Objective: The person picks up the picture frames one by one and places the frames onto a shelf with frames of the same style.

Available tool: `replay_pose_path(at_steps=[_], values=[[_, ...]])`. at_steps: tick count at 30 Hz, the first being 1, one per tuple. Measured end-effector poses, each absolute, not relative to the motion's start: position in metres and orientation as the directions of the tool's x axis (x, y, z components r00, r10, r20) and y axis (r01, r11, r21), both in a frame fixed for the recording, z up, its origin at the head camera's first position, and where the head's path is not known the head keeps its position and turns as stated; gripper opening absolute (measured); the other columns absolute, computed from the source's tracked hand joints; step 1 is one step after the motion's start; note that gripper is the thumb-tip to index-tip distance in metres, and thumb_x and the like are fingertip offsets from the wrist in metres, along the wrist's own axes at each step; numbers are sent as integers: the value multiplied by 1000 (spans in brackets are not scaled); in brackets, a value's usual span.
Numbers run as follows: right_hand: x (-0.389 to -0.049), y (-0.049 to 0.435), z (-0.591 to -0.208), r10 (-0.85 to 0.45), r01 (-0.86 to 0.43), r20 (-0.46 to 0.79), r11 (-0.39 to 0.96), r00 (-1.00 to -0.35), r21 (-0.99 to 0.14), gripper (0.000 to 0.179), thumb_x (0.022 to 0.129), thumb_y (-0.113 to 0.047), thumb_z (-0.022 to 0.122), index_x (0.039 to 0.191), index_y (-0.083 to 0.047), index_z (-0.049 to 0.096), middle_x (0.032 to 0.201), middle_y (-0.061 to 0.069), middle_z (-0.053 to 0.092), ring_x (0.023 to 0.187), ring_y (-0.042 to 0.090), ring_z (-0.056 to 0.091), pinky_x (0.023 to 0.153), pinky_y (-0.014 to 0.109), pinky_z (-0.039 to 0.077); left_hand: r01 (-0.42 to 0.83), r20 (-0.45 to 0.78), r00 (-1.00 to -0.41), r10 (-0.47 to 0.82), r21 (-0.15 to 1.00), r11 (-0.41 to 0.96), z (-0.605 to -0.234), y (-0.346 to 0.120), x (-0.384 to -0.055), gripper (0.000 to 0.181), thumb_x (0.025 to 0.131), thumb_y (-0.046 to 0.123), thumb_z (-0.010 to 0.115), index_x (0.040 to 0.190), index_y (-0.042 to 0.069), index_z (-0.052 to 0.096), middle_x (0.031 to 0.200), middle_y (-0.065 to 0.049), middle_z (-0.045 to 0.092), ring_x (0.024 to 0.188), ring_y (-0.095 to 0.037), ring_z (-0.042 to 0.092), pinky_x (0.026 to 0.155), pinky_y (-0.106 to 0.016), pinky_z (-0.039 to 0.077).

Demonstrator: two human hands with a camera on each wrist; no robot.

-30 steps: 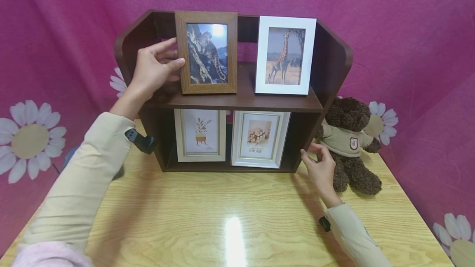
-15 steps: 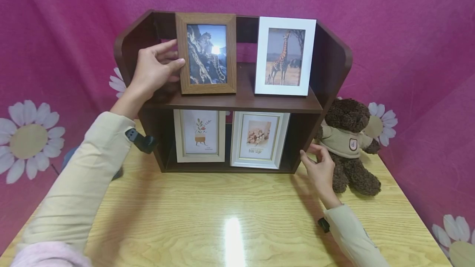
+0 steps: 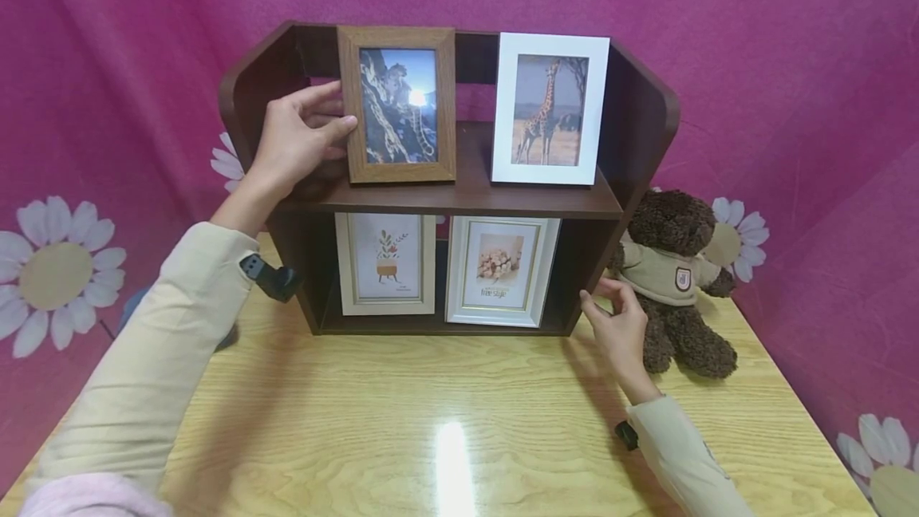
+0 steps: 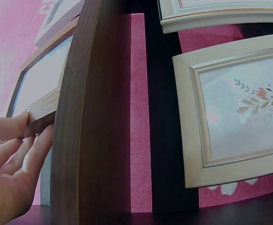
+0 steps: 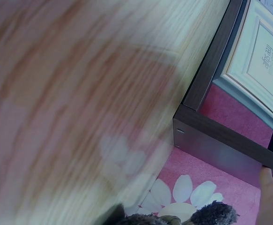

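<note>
In the head view my left hand [image 3: 297, 134] pinches the left edge of a brown wooden picture frame [image 3: 348, 102] with a leopard photo. Its thumb lies on the front, the fingers reach behind; the left wrist view shows this grip at the frame's edge. The frame stands upright on the upper board of a dark brown shelf [image 3: 531, 199]. Beside it to the right is a white picture frame [image 3: 600, 110] with a giraffe photo. My right hand [image 3: 621, 329] touches the outer side of the shelf's right panel near the bottom, its thumb at the front edge.
In the lower compartment stand a cream frame [image 3: 428, 294] with a potted plant picture and a white frame [image 3: 549, 262] with a flower picture. A brown teddy bear [image 3: 671, 278] sits right of the shelf on the wooden table [image 3: 373, 421]. A pink flowered cloth [image 3: 790, 86] hangs behind.
The brown frame's top has tipped slightly, and the glare on its glass has moved from the upper right down toward the middle. Both hands stay nearly in place.
</note>
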State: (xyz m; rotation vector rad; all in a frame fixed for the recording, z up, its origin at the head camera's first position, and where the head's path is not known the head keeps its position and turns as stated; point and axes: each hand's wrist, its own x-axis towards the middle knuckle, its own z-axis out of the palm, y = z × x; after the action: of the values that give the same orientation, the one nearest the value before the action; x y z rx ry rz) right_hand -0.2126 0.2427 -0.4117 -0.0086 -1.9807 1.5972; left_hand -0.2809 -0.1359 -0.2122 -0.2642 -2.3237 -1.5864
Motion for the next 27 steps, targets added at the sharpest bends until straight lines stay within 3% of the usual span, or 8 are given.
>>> replay_pose_path(at_steps=[17,21,27], values=[[-210,242,-412,362,-315,438,351,-823,-882,26,82,6,67,105,13,58,85,-14,58,83,0,60,74,5,50,421,454,-890,-35,850,317,-230,-140,-260,38,92,6,60,130,4,57,129,-12,59,100,-8,62,74,-18,56],[-211,242,-411,356,-326,449,354,-820,-877,25,82,6,67,105,13,58,85,-12,58,83,2,60,73,6,50,467,498,-866,-42,837,283,-239,-142,-249,33,92,4,59,125,-1,59,124,-14,61,99,-8,62,72,-17,56],[-217,246,-417,359,-321,451,367,-817,-873,25,82,6,67,104,13,58,84,-15,57,81,-4,59,73,5,49,542,590,-804,-74,778,319,-254,-145,-225,25,92,2,60,115,-7,63,114,-16,63,92,-10,63,72,-14,55]])
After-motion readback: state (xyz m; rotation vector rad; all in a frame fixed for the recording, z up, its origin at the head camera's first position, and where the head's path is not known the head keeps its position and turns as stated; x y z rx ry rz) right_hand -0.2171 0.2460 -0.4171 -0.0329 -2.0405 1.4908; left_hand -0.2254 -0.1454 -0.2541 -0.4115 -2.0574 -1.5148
